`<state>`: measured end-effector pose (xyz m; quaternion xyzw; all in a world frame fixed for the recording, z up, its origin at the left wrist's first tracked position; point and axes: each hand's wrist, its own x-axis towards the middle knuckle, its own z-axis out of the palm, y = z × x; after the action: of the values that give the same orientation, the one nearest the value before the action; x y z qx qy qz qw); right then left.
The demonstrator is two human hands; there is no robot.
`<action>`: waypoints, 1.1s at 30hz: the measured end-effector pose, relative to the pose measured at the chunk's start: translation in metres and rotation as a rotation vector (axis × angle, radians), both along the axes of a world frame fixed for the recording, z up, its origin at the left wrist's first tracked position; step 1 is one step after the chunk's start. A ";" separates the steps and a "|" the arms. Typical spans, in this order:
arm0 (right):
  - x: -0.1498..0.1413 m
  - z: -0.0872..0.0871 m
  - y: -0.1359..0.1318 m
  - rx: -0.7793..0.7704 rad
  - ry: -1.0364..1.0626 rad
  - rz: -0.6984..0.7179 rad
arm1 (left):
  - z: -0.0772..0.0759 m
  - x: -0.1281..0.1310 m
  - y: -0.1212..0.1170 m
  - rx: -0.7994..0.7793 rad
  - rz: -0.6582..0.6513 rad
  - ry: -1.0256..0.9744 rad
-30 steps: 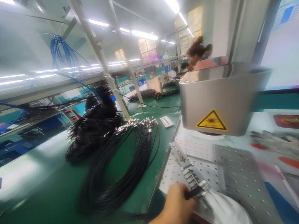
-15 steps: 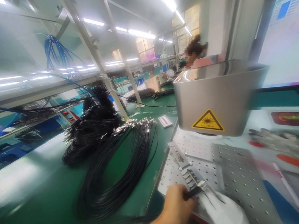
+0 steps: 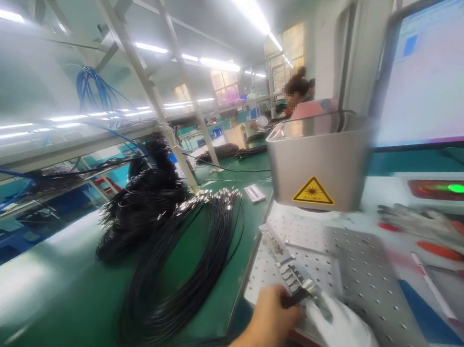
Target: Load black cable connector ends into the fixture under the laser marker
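Observation:
My bare left hand is closed around a few black cables at the near end of a slotted metal fixture. My right hand, in a white glove, is beside it, its fingers bent at silvery connector ends at that same end. What lies between those gloved fingertips is too blurred to make out. The fixture rests slanted on a perforated metal plate, beneath a grey machine head bearing a yellow laser warning sign.
Left on the green table lies a looped bundle of black cables with silvery ends, before a taller cable heap. A slotted light block lies behind. At right are gloves, a pen and a monitor. A person sits beyond.
The view has shifted slightly, with the machine head and monitor further left in the picture. My gloved fingers have bent and drawn apart a little at the fixture's end; my left hand keeps its hold.

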<state>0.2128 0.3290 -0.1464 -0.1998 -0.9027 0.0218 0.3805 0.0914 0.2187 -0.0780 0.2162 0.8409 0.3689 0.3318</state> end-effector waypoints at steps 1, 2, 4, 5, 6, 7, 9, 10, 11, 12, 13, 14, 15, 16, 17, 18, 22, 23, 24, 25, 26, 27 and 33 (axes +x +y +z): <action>-0.002 0.004 0.000 -0.061 0.005 -0.014 | 0.000 -0.001 -0.002 0.037 -0.001 -0.005; -0.003 0.008 0.000 -0.108 0.006 -0.026 | -0.001 -0.002 -0.004 0.063 -0.002 0.003; -0.007 0.016 -0.002 -0.144 0.012 -0.040 | 0.000 -0.003 -0.006 0.069 0.000 0.029; -0.008 0.019 -0.004 -0.142 0.014 -0.043 | 0.001 -0.004 -0.006 0.058 -0.001 0.050; -0.009 0.020 -0.005 -0.134 0.012 -0.047 | 0.003 -0.004 -0.007 0.047 -0.002 0.072; -0.009 0.021 -0.007 -0.123 0.005 -0.052 | 0.006 -0.004 -0.006 0.041 -0.001 0.098; -0.007 0.017 -0.010 -0.081 -0.022 -0.065 | 0.012 -0.006 -0.005 0.039 -0.005 0.151; -0.005 0.013 -0.010 -0.046 -0.039 -0.071 | 0.015 -0.006 -0.004 0.039 -0.005 0.171; -0.003 0.009 -0.011 0.003 -0.057 -0.080 | 0.018 -0.007 -0.003 0.033 -0.002 0.174; -0.002 0.004 -0.011 0.067 -0.078 -0.090 | 0.020 -0.008 -0.003 0.023 -0.001 0.164; -0.001 0.001 -0.010 0.144 -0.091 -0.100 | 0.021 -0.009 -0.002 0.011 -0.002 0.147; 0.000 -0.002 -0.010 0.229 -0.079 -0.114 | 0.021 -0.009 -0.002 0.000 -0.003 0.131; 0.000 -0.003 -0.009 0.307 -0.062 -0.126 | 0.020 -0.009 -0.002 -0.006 -0.005 0.121; -0.001 -0.002 -0.009 0.366 -0.047 -0.137 | 0.018 -0.009 -0.002 -0.015 -0.008 0.118; -0.001 -0.001 -0.009 0.401 -0.040 -0.142 | 0.016 -0.008 -0.002 -0.025 -0.011 0.129; -0.002 0.002 -0.009 0.415 -0.041 -0.141 | 0.015 -0.007 -0.001 -0.040 -0.012 0.150; -0.005 0.010 -0.010 0.394 -0.058 -0.136 | 0.012 -0.004 0.001 -0.108 -0.011 0.230; -0.006 0.010 -0.010 0.386 -0.012 -0.142 | 0.012 -0.003 0.002 -0.120 -0.015 0.239; -0.007 0.011 -0.009 0.376 0.053 -0.151 | 0.013 -0.003 0.003 -0.133 -0.023 0.246; -0.008 0.011 -0.009 0.361 0.104 -0.151 | 0.014 -0.003 0.003 -0.149 -0.032 0.255; -0.008 0.011 -0.009 0.339 0.134 -0.152 | 0.014 -0.003 0.004 -0.166 -0.042 0.263; -0.008 0.011 -0.009 0.313 0.135 -0.150 | 0.014 -0.003 0.005 -0.179 -0.050 0.270; -0.003 0.014 -0.012 0.222 0.043 -0.109 | 0.013 -0.002 0.005 -0.208 -0.058 0.267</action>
<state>0.2101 0.3168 -0.1328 -0.2046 -0.8790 -0.0943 0.4203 0.0892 0.2237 -0.0653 0.2519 0.9046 0.2384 0.2480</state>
